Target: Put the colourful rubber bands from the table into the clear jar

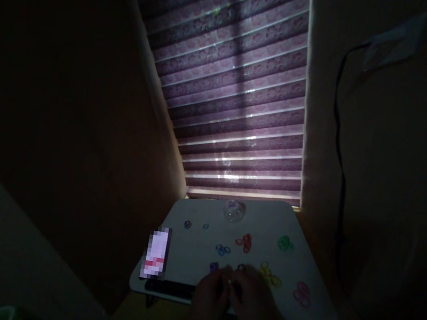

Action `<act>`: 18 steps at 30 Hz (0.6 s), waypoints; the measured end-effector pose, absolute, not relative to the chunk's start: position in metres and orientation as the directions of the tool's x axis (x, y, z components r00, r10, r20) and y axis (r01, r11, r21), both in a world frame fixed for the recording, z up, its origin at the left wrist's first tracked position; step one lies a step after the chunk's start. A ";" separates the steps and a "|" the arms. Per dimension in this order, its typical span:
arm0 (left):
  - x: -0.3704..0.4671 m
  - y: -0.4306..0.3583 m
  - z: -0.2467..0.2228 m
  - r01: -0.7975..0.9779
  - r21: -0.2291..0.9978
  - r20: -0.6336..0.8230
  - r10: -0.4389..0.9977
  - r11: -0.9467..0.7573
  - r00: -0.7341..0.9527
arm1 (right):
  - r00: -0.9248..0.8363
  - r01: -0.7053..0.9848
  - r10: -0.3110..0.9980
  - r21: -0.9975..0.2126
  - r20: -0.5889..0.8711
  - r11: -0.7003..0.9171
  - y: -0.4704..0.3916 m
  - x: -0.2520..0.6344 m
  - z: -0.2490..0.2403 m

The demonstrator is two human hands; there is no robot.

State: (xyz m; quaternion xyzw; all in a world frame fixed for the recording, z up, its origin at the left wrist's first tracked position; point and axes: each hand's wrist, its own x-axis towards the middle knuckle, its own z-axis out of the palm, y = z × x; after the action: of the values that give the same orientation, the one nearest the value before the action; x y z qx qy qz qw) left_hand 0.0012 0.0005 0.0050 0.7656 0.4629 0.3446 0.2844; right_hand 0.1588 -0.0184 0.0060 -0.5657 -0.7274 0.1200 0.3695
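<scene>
Where the hands meet: I see the left hand and right hand curled, fingertips together, by the near edge of the surface.
Yellow piece: between the fingertips; too dark for me to tell which hand grips it.
Beside hands: purple loops, left; yellow loops, right.
Mid-surface: blue loops, red loops.
Right edge: green loops; pink loops toward the near corner.
Far edge: clear bowl.
</scene>
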 end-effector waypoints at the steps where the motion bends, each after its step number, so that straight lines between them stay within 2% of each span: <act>1: 0.001 0.001 0.005 0.504 0.757 0.274 0.902 -0.416 0.333 | -0.083 0.737 0.912 -0.592 0.401 0.327 -0.018 0.159 0.005; 10: 0.001 -0.002 0.005 0.468 0.779 0.303 0.904 -0.418 0.302 | -0.132 0.743 0.906 -0.566 0.401 0.359 -0.013 0.161 -0.003; 18: -0.002 0.000 0.001 0.542 0.735 0.277 0.910 -0.407 0.308 | -0.148 0.769 0.903 -0.527 0.404 0.362 -0.013 0.161 0.002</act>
State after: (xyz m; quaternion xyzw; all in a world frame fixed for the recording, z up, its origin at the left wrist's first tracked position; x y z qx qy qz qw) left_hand -0.0017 0.0001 0.0012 0.7640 0.4752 0.3463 0.2655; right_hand 0.1608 -0.0127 0.0020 -0.5563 -0.7513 0.0982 0.3413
